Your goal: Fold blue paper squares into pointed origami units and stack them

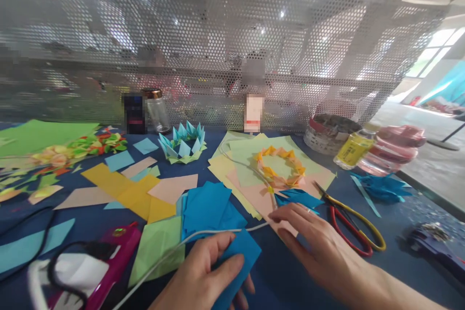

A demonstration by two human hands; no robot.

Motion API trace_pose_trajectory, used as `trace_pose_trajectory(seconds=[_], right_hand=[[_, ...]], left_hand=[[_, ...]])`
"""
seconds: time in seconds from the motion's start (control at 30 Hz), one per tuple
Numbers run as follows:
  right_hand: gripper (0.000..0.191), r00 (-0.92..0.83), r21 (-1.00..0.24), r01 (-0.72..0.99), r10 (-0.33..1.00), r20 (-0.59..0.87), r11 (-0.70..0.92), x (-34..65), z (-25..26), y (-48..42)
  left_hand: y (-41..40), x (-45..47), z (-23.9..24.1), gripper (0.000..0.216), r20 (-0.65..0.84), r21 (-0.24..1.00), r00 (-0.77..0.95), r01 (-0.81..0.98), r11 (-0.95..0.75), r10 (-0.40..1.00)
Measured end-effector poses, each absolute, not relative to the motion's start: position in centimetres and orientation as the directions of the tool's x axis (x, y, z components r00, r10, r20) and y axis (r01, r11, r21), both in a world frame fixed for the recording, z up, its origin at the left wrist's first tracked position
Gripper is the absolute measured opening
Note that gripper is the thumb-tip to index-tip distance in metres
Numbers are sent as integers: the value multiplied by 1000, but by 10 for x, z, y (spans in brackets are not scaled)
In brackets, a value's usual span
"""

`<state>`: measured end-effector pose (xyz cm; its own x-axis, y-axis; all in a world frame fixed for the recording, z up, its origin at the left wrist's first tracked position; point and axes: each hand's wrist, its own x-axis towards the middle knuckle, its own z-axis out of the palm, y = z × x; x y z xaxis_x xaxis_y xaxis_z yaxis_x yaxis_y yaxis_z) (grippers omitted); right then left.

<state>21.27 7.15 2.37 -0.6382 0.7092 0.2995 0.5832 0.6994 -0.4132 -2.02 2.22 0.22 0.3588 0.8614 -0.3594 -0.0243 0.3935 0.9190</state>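
Observation:
My left hand (203, 273) grips a folded blue paper piece (240, 256) at the near edge of the table, thumb on top and fingers curled under it. My right hand (312, 240) lies flat with fingers stretched out, fingertips resting on pink paper (261, 201) beside a small blue folded piece (296, 198). A stack of blue paper squares (209, 206) lies just beyond my left hand. A white cable (203, 235) runs across the papers between both hands.
A yellow-orange paper ring (279, 164) sits on pale green sheets. A blue paper crown (183, 143) stands behind. Scissors (354, 227) lie right of my right hand. A jar (158, 109), a yellow bottle (354, 147), a basket (327, 131) and a perforated metal screen (232, 48) stand at the back.

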Motion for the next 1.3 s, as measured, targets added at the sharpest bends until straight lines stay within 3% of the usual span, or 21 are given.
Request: trace_pose_trajectory(seconds=[0.07, 0.27, 0.43, 0.57, 0.67, 0.77, 0.93, 1.07, 1.17, 1.23, 1.3], right_hand=[[24, -630, -473, 521, 694, 348, 711, 203, 26, 58], [34, -615, -699, 439, 756, 224, 564, 190, 16, 46], [33, -495, -707, 514, 841, 217, 486, 200, 2, 54], [26, -445, -720, 517, 864, 236, 463, 207, 5, 56], [24, -443, -728, 508, 864, 237, 460, 208, 7, 56], [25, -447, -727, 508, 863, 236, 462, 208, 7, 56], [29, -469, -696, 487, 830, 301, 528, 209, 4, 55], [35, -511, -672, 473, 799, 317, 569, 211, 1, 51], [38, -539, -650, 469, 777, 325, 598, 211, 3, 49], [37, -559, -583, 479, 740, 374, 656, 208, 6, 49], [34, -615, -433, 465, 634, 470, 772, 203, 7, 49]], left_hand=[[21, -19, 5, 38, -384, 911, 373, 7, 412, 845], [15, -17, 13, 29, -440, 898, 386, 171, 406, 811], [16, -21, 10, 42, -374, 923, 274, 202, 327, 886], [17, -24, 10, 64, -444, 895, 148, 132, 427, 884], [18, -24, 12, 64, -457, 888, 218, 52, 457, 862], [20, -24, 13, 59, -429, 893, 316, 6, 450, 846], [20, -22, 9, 55, -417, 903, 320, 34, 429, 851], [16, -18, 3, 35, -332, 942, 312, 153, 297, 890], [13, -17, -7, 41, -225, 955, 290, 254, 152, 930], [12, -17, -16, 46, -145, 951, 284, 306, 54, 948], [11, -17, -24, 49, -74, 949, 298, 313, -25, 952]])
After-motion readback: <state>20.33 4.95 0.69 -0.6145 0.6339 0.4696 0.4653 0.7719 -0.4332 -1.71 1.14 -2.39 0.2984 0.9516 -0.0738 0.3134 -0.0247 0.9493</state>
